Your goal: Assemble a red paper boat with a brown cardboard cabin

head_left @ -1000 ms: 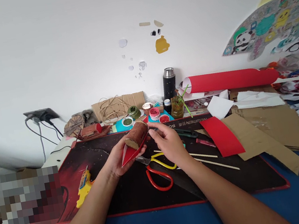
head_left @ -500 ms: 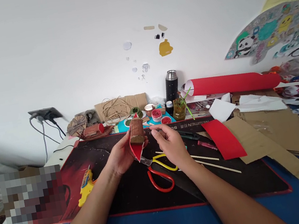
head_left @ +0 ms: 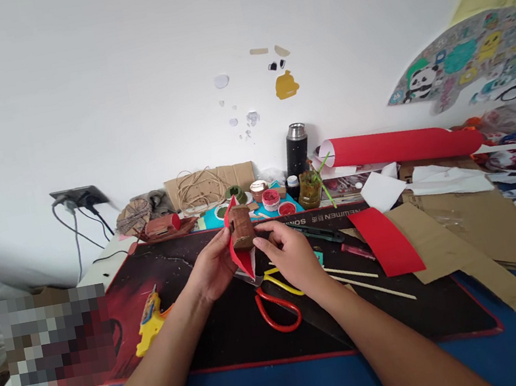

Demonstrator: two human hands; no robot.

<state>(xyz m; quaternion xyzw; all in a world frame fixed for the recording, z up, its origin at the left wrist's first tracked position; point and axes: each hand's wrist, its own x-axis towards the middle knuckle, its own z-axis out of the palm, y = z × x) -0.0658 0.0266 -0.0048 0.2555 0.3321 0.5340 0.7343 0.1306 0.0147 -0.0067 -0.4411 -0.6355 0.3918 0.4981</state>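
Observation:
A small brown cylinder [head_left: 243,227], like a little barrel with a dark slot in its left side, is up above the mat against a pointed piece of red card [head_left: 245,262]. My left hand [head_left: 212,269] is closed on the red card and the cylinder from the left. From the right, my right hand [head_left: 292,250] has its thumb and forefinger on the cylinder's lower right side. Its other fingers are curled. Below the hands lie scissors [head_left: 287,325] with one red and one yellow handle, their blades partly hidden.
A yellow glue gun [head_left: 149,328] lies at left on the black mat [head_left: 230,347]. Thin sticks [head_left: 379,286], a dark cutter [head_left: 320,233], red card [head_left: 386,240] and cardboard [head_left: 431,242] are at right. Behind stand paint pots [head_left: 270,200], a black flask [head_left: 297,151] and a red roll [head_left: 399,145].
My right hand has moved left and now touches the cylinder. The cylinder and red card have turned, so the slot and more of the card's left side show.

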